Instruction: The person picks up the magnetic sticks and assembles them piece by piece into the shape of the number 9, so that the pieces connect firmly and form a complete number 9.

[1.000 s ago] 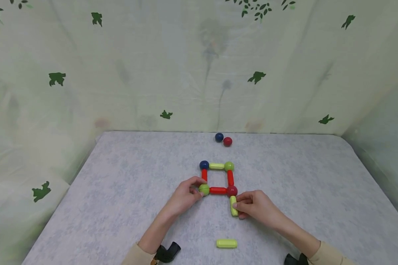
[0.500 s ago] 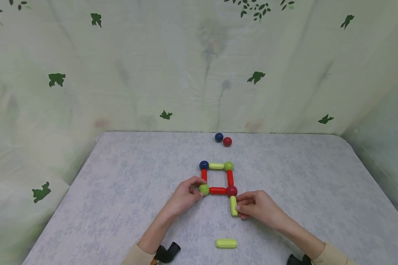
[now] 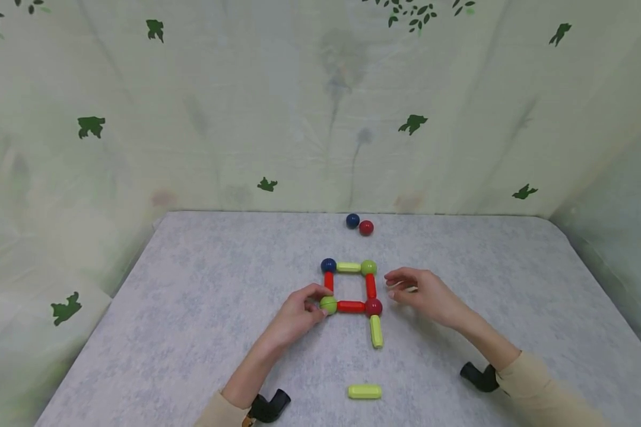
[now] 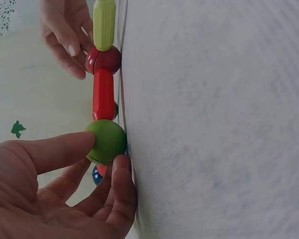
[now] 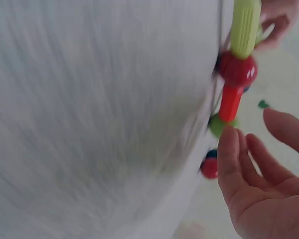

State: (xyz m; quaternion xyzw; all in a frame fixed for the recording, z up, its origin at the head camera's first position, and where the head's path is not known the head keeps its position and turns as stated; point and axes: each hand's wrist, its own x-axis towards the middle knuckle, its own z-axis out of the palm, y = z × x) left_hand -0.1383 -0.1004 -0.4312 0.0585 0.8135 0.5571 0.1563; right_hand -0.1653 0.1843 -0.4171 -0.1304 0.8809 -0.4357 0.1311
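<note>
A square of rods and balls lies on the grey table [image 3: 192, 320]: blue ball [image 3: 328, 265], green ball [image 3: 369, 267], dark red ball [image 3: 374, 307], green ball [image 3: 328, 305], joined by red rods and a yellow-green rod [image 3: 349, 267]. My left hand [image 3: 299, 313] pinches the near-left green ball [image 4: 107, 142] between thumb and fingers. A yellow-green rod [image 3: 376, 331] sticks out toward me from the dark red ball [image 4: 103, 59]. My right hand [image 3: 422, 292] hovers to the right of the square, fingers relaxed, holding nothing.
A loose yellow-green rod [image 3: 365, 391] lies near the front edge. A blue ball [image 3: 353, 221] and a red ball [image 3: 366, 228] sit together at the back of the table. Patterned cloth walls [image 3: 299, 118] enclose the table on three sides.
My right hand has let go of the yellow-green rod below the dark red ball and moved up and to the right. The left hand has stayed on the green ball.
</note>
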